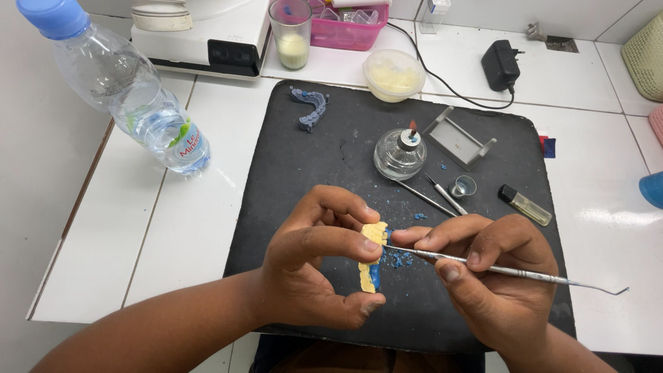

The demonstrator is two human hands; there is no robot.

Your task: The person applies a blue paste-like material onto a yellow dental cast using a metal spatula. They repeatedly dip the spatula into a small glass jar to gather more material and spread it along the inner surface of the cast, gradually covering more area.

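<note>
My left hand point(314, 259) grips a small yellow dental cast point(371, 266) with blue wax on it, pinched between thumb and fingers above the black mat point(297, 159). My right hand point(494, 276) holds a thin metal carving tool point(525, 271) like a pen. The tool's tip touches the cast's upper right edge, and its other end points right. Blue wax crumbs point(400, 260) lie on the mat just under the tip.
On the mat stand a glass spirit lamp point(400, 153), a grey-blue arch piece point(311, 107), a grey metal stand point(459, 141), two spare metal tools point(435, 197), a small metal cup point(463, 186) and a small vial point(526, 205). A plastic water bottle point(131, 97) stands left; a lidded tub point(394, 74) and charger point(501, 63) behind.
</note>
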